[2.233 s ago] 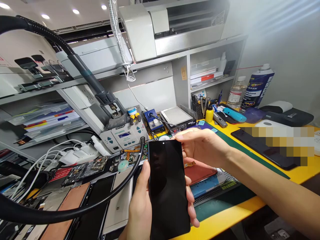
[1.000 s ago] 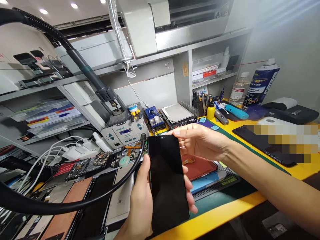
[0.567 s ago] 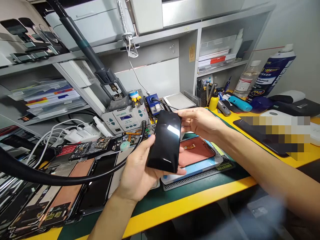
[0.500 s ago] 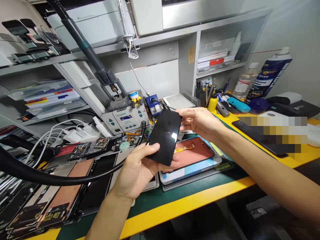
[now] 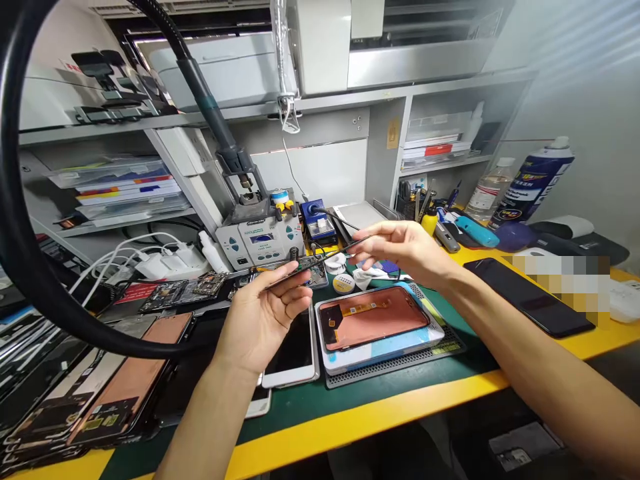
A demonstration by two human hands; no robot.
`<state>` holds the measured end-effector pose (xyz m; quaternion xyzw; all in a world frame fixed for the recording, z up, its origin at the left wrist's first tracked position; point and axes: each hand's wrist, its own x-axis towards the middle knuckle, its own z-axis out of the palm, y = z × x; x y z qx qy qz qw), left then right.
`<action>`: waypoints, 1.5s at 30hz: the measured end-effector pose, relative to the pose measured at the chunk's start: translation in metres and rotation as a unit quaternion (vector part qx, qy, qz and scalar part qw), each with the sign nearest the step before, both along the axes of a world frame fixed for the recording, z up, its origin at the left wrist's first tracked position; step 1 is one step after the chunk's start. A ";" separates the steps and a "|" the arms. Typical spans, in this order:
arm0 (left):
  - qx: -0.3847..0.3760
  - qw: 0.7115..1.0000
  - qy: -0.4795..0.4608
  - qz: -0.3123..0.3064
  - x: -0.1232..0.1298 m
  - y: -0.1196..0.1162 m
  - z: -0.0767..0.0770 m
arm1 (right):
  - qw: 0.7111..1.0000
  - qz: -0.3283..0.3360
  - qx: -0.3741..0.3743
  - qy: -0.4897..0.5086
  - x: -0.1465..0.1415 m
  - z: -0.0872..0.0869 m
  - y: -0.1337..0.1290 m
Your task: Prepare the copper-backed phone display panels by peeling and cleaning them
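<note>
A thin black phone screen (image 5: 318, 261), turned nearly edge-on, is held in the air between both hands. My left hand (image 5: 267, 317) grips its lower left end, thumb on top and fingers beneath. Fingertips of my right hand (image 5: 403, 245) pinch the opposite end. Below and to the right, a phone screen with an orange-pink back (image 5: 373, 325) and a yellow flex cable (image 5: 367, 307) lies on a white-and-blue box (image 5: 383, 351). A white-framed phone (image 5: 291, 353) lies below my left hand.
Stacked phone screens (image 5: 130, 383) fill the left side, with a thick black hose (image 5: 107, 340) arching above them. A rework station (image 5: 260, 240) stands behind. To the right are a black phone (image 5: 525, 297), a spray can (image 5: 533, 183) and a clear bottle (image 5: 493, 193).
The held phone screen has tilted from showing its glossy face to nearly edge-on. My left hand has turned with it, and the orange-backed screen below is more exposed. The camera view has shifted.
</note>
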<state>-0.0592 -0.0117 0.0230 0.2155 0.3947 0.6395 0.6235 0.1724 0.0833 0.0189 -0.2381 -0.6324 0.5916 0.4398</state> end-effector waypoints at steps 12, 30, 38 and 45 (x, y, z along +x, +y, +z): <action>0.042 0.988 0.124 -0.087 -0.009 -0.006 -0.003 | 0.984 -0.146 0.026 -0.093 0.005 0.003 0.005; 0.158 0.929 0.334 0.032 0.001 -0.002 -0.027 | 0.972 -0.055 -0.216 0.080 -0.005 0.004 0.006; 0.143 0.890 0.432 0.025 0.000 -0.004 -0.027 | 0.977 -0.086 -0.184 0.060 -0.007 0.000 0.008; 0.141 0.901 0.410 0.023 0.003 -0.005 -0.026 | 0.985 -0.091 -0.138 0.045 -0.007 -0.006 0.008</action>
